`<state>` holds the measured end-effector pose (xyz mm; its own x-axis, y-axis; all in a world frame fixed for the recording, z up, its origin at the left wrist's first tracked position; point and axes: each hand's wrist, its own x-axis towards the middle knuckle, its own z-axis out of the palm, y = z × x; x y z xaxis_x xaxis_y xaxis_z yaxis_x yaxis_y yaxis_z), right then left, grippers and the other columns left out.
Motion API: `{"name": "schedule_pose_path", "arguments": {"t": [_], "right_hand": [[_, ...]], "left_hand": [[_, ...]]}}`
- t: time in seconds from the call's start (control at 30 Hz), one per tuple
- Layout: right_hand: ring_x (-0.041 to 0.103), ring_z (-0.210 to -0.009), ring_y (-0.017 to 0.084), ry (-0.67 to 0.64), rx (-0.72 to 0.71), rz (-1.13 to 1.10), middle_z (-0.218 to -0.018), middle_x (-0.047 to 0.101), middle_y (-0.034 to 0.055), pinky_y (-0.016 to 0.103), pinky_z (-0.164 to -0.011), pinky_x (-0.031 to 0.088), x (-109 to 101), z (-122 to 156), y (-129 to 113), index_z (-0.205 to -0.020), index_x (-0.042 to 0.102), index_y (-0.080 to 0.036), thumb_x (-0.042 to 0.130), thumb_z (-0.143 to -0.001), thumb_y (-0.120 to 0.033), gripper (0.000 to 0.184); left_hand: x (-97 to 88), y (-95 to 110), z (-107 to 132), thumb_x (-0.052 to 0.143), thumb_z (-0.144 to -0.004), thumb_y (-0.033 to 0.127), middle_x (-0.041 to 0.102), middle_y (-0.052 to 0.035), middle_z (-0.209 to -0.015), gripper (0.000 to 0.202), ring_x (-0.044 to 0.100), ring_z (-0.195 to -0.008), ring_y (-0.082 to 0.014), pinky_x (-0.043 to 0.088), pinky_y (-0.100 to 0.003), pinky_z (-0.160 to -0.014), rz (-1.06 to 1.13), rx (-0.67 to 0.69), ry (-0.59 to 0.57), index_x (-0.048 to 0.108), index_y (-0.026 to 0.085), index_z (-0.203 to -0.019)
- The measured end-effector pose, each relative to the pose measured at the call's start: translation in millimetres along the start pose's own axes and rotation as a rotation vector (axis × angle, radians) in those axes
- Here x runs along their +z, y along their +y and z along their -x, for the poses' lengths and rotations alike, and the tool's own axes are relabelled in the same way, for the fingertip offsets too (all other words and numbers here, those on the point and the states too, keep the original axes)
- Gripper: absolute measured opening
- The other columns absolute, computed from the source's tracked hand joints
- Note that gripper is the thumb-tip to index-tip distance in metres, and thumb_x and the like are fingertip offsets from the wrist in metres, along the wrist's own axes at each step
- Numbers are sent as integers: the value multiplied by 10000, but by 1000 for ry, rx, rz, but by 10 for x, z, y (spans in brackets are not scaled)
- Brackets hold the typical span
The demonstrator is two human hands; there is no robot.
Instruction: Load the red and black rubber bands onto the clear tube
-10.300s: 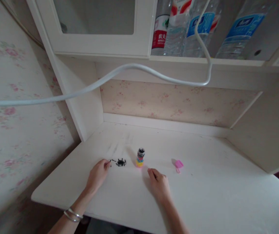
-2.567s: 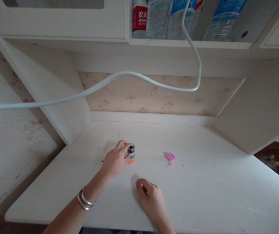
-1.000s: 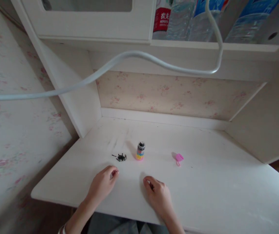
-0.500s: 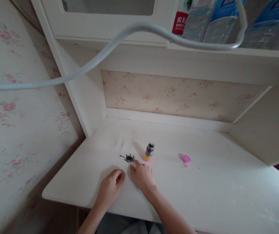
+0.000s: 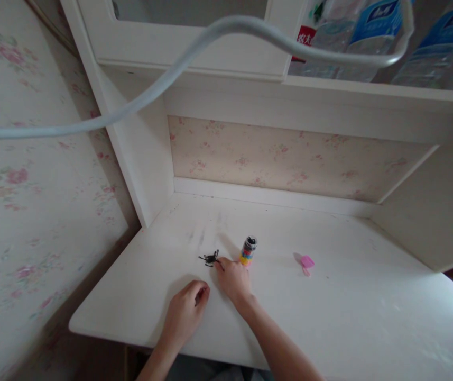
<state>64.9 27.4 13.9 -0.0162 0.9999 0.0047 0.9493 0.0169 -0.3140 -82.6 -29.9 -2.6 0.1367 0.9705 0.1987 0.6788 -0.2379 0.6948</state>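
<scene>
A small pile of thin black bands point(image 5: 211, 259), which look like hair elastics, lies on the white table. My right hand point(image 5: 234, 280) reaches to its right edge, thumb and forefinger closed on some of the black bands. Just behind that hand stands a small clear jar point(image 5: 248, 250) with a coloured label, uncapped and holding more black bands; the hand hides part of its base. My left hand point(image 5: 184, 312) rests nearer the table edge with fingers curled in. Whatever may be inside its curl is too dark to make out.
A pink cap point(image 5: 307, 262) with a strap lies to the right on the white table point(image 5: 353, 317). A pale cable point(image 5: 163, 84) hangs across the upper view. Overhead, several plastic bottles point(image 5: 377, 32) stand on a shelf. Flowered wallpaper point(image 5: 16, 211) covers the left wall.
My right hand has closed its fingertips on bands at the pile's right side. The pile looks smaller and more spread. My left hand has barely moved, still curled. The camera view has shifted slightly.
</scene>
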Motion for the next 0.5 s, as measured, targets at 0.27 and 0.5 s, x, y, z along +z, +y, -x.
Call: {"name": "schedule_pose_path", "arguments": {"t": [0.27, 0.5], "right_hand": [[655, -715, 207, 36, -17, 56, -794, 707, 67, 255, -579, 400, -31, 59, 117, -869, 694, -247, 337, -930, -339, 374], [654, -686, 171, 132, -56, -96, -782, 719, 24, 219, -560, 380, -129, 155, 197, -1038, 688, -329, 401, -923, -374, 313]], "left_hand": [[-1, 0, 9, 406, -889, 286, 666, -14, -801, 220, 616, -699, -145, 461, -240, -666, -7, -4, -9, 619, 229, -872], [15, -4, 2, 397, -893, 312, 669, -19, -821, 238, 611, -696, -147, 461, -247, -673, -25, 4, -9, 620, 229, -886]]}}
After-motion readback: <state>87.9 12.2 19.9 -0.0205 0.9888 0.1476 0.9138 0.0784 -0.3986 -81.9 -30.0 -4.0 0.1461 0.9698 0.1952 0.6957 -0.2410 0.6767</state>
